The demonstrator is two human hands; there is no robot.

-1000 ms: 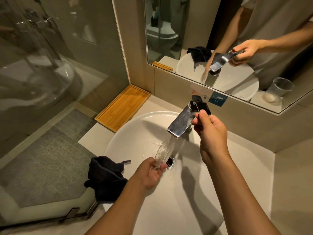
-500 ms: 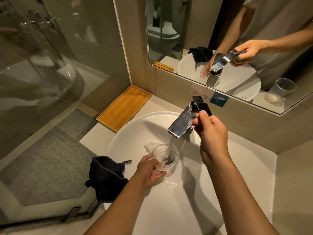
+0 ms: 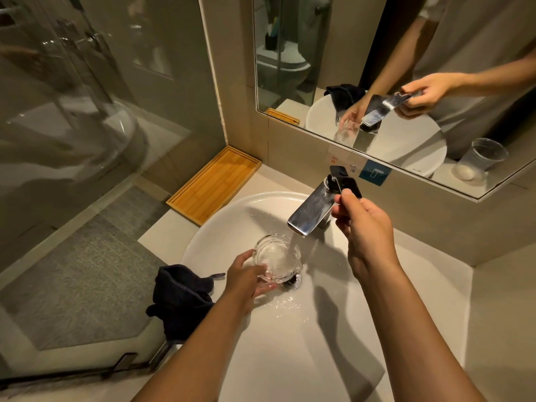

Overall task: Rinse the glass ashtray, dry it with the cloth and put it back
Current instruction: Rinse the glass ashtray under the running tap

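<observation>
One glass ashtray (image 3: 277, 258), one dark cloth (image 3: 179, 297), one faucet (image 3: 311, 211), one basin (image 3: 220, 224), one bamboo tray (image 3: 214, 184), two hands: left hand (image 3: 246, 278), right hand (image 3: 364, 227).

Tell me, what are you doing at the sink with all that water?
A person is rinsing a round clear glass ashtray under the running chrome tap. The left hand holds the ashtray over the drain of the white oval sink, open side up, so the water pours into it. The right hand is on the tap's black lever. A dark crumpled cloth waits on the sink's left edge for drying, and a wooden tray sits by the wall.
</observation>
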